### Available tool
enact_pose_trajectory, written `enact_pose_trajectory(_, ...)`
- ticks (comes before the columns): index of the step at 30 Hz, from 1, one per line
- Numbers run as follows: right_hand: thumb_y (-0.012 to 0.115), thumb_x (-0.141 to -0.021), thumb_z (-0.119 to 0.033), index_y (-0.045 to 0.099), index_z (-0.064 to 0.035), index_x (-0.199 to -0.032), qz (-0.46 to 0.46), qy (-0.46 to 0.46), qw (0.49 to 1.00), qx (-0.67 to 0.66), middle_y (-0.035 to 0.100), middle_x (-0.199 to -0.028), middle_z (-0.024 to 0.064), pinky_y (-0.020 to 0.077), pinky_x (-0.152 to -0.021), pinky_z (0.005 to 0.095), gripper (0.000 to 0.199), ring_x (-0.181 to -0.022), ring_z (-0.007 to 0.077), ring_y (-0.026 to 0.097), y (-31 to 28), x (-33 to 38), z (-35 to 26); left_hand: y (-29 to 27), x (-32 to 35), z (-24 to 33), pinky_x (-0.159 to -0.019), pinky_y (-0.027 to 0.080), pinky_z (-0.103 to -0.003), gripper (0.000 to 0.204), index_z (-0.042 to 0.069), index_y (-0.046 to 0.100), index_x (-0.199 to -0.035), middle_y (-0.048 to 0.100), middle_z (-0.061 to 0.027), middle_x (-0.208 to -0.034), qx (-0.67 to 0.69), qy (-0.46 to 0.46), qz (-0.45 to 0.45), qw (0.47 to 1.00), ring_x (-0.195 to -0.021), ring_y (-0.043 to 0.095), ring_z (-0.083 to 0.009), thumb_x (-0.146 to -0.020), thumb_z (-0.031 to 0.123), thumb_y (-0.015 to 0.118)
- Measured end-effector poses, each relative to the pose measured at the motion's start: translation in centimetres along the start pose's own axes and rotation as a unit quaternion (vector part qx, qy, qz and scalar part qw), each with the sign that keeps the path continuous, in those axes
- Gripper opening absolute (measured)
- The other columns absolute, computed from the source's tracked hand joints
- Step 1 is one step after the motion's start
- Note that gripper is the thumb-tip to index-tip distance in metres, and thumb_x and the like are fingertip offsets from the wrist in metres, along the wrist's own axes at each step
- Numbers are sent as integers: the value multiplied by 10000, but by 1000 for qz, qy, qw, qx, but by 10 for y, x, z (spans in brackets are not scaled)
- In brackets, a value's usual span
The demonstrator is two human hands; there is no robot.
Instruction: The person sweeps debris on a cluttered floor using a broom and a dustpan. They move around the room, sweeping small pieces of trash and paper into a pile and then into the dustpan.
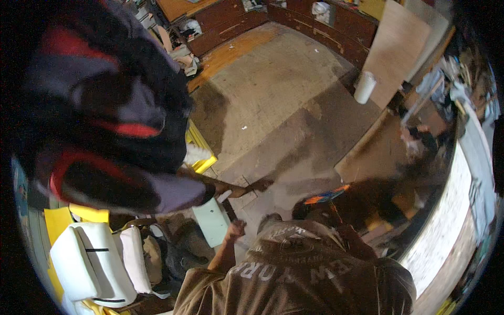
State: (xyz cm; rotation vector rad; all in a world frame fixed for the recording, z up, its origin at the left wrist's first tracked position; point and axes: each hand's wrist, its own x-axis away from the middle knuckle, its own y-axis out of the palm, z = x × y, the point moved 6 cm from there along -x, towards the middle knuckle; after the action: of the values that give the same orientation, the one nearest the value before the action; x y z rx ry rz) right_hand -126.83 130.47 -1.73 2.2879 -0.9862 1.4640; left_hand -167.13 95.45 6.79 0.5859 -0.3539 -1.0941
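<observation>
My left hand (237,229) is closed, its fingers curled beside a pale green flat panel (209,222) with small holes. A dark narrow strip (230,209) runs from the panel's edge toward the fist; whether I grip it cannot be made out. My right forearm (360,242) reaches forward from the brown sleeve into shadow, and its hand is hidden. Beyond it lies an orange and blue thing (327,195), too blurred to name. At the left, another person in a dark jacket with red trim (121,121) reaches an arm (223,188) out over the panel's far end.
White padded cushions (86,265) and yellow pieces stand at the lower left. Dark wooden drawers (320,34) line the back. A white roll (365,87) stands by a leaning board (396,47). Cloths and clutter (446,100) fill the right side, above a curved white panel (443,210).
</observation>
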Motion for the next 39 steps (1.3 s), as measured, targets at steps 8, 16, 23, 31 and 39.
enact_pose_trajectory(8, 597, -754, -235, 583, -7, -742, 25, -31, 995, 91, 520, -596, 64, 409, -441, 333, 228, -500, 176, 503, -66, -90, -263, -44, 19, -115, -754, 416, -349, 455, 39, 520, -1030, 566, -156, -926, -430, -516, 157, 724, -930, 505, -261, -725, 373, 565)
enact_pose_trajectory(16, 592, -758, -225, 584, -16, -759, 22, -10, 995, 92, 523, -601, 63, 405, -421, 330, 210, -482, 173, 498, -50, -185, -390, -161, -248, -62, -715, 433, -410, 322, 33, 549, -938, 580, -167, -834, -626, -421, 18, 657, -819, 547, -306, -808, 313, 457)
enact_pose_trajectory(23, 588, -761, -217, 584, -23, -773, 21, 9, 998, 51, 526, -605, 62, 401, -403, 327, 194, -467, 170, 494, -30, -249, -487, -208, -587, 129, -826, 427, -347, 437, -11, 529, -1061, 568, -204, -1023, -799, -18, 14, 601, -982, 533, -321, -777, 322, 526)
enact_pose_trajectory(31, 583, -765, -208, 585, -32, -789, 2, -1, 1000, 30, 528, -609, 61, 396, -383, 324, 178, -449, 167, 489, 32, -367, -656, -310, -707, 232, -785, 447, -340, 425, 13, 534, -1047, 580, -199, -984, -436, -154, 281, 841, -896, 579, -293, -763, 329, 546)
enact_pose_trajectory(39, 554, -787, -218, 544, -22, -805, -15, -89, 980, 178, 476, -546, 51, 386, -385, 319, 197, -421, 161, 461, 152, -502, -965, -466, -536, 218, -780, 431, -381, 467, 57, 556, -1021, 586, -167, -984, -499, -482, 369, 618, -926, 552, -314, -785, 446, 451)
